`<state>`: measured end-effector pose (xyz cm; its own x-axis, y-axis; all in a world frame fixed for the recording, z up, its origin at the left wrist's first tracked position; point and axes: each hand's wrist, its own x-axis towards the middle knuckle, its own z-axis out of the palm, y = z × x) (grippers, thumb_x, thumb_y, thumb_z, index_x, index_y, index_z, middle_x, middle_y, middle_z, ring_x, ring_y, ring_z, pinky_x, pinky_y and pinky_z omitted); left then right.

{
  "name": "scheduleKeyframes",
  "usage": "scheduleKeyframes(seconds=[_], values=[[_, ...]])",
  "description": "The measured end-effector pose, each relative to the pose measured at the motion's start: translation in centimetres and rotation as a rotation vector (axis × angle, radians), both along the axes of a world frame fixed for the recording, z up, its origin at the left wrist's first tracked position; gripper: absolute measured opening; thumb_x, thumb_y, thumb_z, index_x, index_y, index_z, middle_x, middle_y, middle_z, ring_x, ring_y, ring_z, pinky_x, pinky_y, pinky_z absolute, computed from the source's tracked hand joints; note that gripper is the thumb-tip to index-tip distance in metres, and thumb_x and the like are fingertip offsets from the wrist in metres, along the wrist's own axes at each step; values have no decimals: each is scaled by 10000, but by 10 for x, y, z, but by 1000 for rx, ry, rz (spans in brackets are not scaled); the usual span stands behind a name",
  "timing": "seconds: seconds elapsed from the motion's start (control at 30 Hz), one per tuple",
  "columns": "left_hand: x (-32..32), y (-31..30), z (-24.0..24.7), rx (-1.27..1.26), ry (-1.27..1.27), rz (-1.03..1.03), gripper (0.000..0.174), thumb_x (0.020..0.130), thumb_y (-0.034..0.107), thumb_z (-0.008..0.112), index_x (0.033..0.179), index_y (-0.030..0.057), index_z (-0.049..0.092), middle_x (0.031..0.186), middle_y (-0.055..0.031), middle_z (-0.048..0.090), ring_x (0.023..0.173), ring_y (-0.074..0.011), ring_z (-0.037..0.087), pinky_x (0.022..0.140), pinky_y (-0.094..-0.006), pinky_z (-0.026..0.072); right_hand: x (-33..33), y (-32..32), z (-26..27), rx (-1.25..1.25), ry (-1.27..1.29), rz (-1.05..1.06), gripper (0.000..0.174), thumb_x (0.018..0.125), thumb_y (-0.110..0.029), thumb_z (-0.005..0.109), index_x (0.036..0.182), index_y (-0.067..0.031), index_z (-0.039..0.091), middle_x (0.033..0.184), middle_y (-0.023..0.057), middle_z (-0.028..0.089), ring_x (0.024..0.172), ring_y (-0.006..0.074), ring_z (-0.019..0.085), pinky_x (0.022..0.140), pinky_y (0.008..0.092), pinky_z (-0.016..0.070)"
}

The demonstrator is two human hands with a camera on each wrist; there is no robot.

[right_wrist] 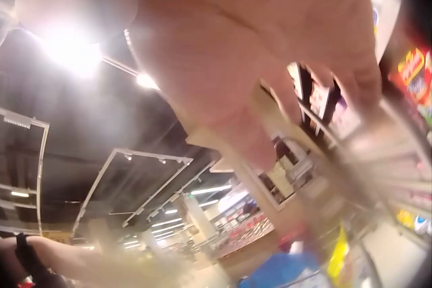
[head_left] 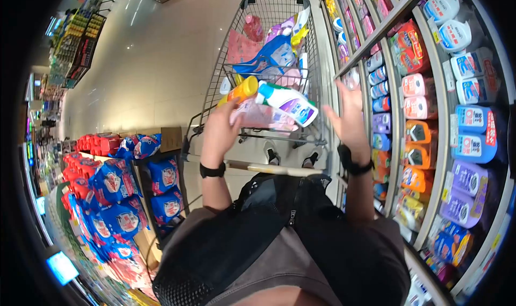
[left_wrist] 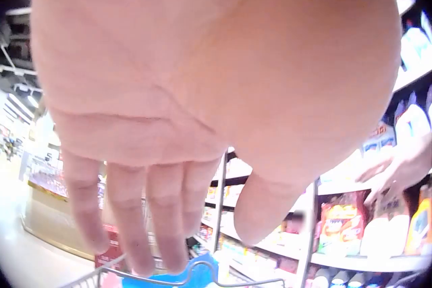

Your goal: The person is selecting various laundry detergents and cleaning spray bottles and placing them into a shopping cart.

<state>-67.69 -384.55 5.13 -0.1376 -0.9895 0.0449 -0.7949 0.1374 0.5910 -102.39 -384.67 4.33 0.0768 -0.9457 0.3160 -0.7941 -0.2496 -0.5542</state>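
In the head view my left hand (head_left: 220, 131) is over the near left part of the cart, its fingers near a yellow-orange bottle (head_left: 243, 89). The left wrist view shows that palm (left_wrist: 148, 65) bare, with the fingers extended. My right hand (head_left: 349, 115) is raised at the cart's right side, beside the shelves, with fingers spread and nothing held. Between the hands, a white bottle with a purple label (head_left: 290, 104) lies tilted on the goods in the cart. A blue bag (head_left: 269, 57) lies farther in.
Shelves of detergent bottles (head_left: 473, 136) line the right side. Blue bags (head_left: 115, 179) and red bottles are stacked at the left. The cart's handle (head_left: 269, 168) crosses in front of my body; my shoes (head_left: 271, 153) show below.
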Motion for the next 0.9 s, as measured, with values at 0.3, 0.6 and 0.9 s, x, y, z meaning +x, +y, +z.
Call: scheduleKeyframes(seconds=[0.3, 0.6, 0.9], values=[[93, 11, -66, 264, 179, -120, 434, 968, 294, 694, 1280, -6, 656, 1150, -246, 721, 1072, -424, 692, 941, -465, 536, 115, -147, -223, 395, -8, 226, 312, 744, -190, 820, 1019, -69, 737, 1022, 170, 745, 1049, 361, 700, 905, 476, 566], [83, 18, -129, 43, -126, 155, 367, 948, 431, 686, 757, 117, 684, 547, -58, 642, 506, -312, 633, 513, -443, 457, 128, -135, -185, 656, 536, 214, 522, 667, -106, 859, 1162, -145, 700, 1100, 113, 742, 1069, 342, 713, 864, 509, 573], [79, 8, -130, 60, -139, 122, 322, 906, 412, 691, 850, 99, 734, 714, -139, 707, 657, -352, 692, 584, -485, 505, 110, -136, -181, 573, 469, 136, 262, 797, -157, 742, 1043, -246, 731, 1020, 80, 761, 1018, 335, 735, 833, 485, 590]])
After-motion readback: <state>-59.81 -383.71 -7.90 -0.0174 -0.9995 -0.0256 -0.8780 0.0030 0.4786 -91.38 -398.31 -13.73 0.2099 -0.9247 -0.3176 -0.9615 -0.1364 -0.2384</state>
